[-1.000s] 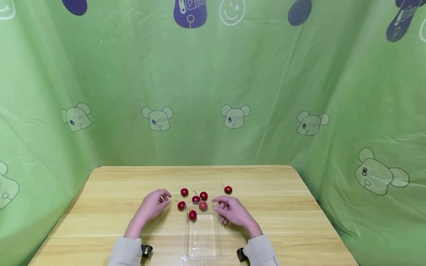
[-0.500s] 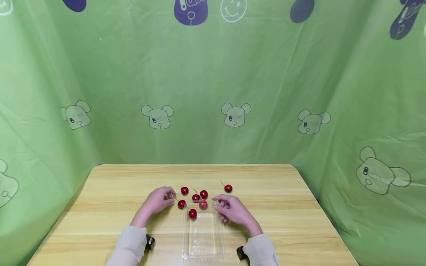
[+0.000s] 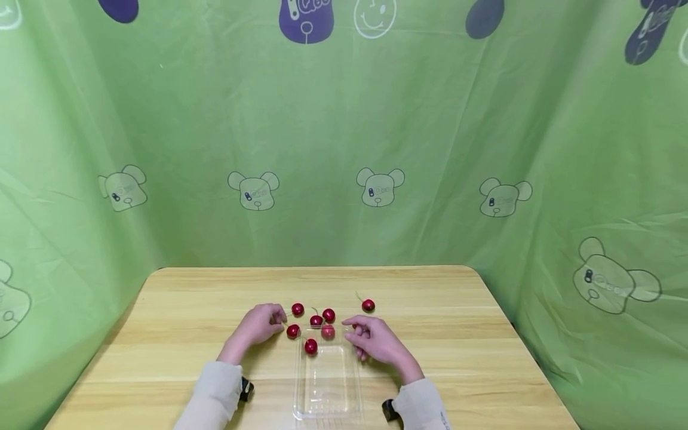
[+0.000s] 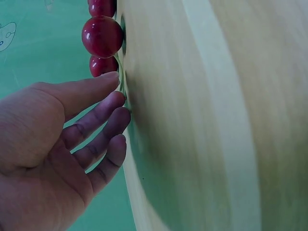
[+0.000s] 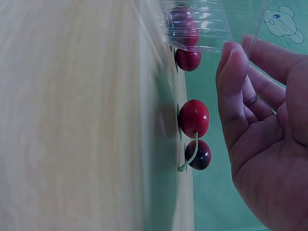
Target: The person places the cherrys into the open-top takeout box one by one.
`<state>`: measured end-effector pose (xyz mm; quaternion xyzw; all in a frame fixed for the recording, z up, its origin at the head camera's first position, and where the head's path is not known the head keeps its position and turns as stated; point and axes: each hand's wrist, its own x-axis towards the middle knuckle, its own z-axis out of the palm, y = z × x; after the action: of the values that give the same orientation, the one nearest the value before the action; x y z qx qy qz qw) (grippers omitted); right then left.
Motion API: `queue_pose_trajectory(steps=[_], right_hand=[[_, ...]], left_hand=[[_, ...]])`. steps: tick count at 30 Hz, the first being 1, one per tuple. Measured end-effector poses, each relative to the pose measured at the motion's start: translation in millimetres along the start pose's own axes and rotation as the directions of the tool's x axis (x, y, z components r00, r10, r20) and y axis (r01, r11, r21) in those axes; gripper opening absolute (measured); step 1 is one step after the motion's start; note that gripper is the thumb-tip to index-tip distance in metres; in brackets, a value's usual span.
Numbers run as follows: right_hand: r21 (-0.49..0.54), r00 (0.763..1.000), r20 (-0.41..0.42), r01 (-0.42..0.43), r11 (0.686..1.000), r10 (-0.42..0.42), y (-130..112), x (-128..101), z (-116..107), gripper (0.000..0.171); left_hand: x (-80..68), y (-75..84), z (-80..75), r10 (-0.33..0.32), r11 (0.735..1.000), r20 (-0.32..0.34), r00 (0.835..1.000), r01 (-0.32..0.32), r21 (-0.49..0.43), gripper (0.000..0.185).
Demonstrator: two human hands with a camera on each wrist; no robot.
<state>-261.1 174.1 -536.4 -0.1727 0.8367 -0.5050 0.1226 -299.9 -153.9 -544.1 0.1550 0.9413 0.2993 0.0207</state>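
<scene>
My left hand (image 3: 261,323) reaches in from the left beside a dark red cherry (image 3: 292,331). In the left wrist view, the thumb and index tips lie right by a green stem (image 4: 120,66), with a narrow gap between them. My right hand (image 3: 376,340) pinches the edge of a clear plastic box (image 3: 329,382) near its far right corner. One cherry (image 3: 328,332) shows hazily through the plastic, and another cherry (image 3: 311,347) overlaps the box's far left corner. In the right wrist view, the ribbed box wall (image 5: 211,29) meets my thumb and index finger.
More cherries lie beyond the box, among them a cherry (image 3: 298,310) and a cherry (image 3: 329,315). A separate cherry (image 3: 368,306) with its stem up sits farther right. The wooden table (image 3: 457,358) ends at a green printed curtain (image 3: 322,233).
My left hand has moved right toward the nearest cherry's stem, its thumb and fingers drawing closer together. My right hand and the box have stayed in place.
</scene>
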Motion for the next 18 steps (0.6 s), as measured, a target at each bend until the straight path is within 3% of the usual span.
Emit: queue_pose_trajectory(steps=[18], right_hand=[[0.000, 1.000, 0.001, 0.000, 1.000, 0.000, -0.3, -0.3, -1.1, 0.043]], left_hand=[[0.2, 0.0, 3.4, 0.018, 1.000, -0.016, 1.000, -0.018, 0.025, 0.016]])
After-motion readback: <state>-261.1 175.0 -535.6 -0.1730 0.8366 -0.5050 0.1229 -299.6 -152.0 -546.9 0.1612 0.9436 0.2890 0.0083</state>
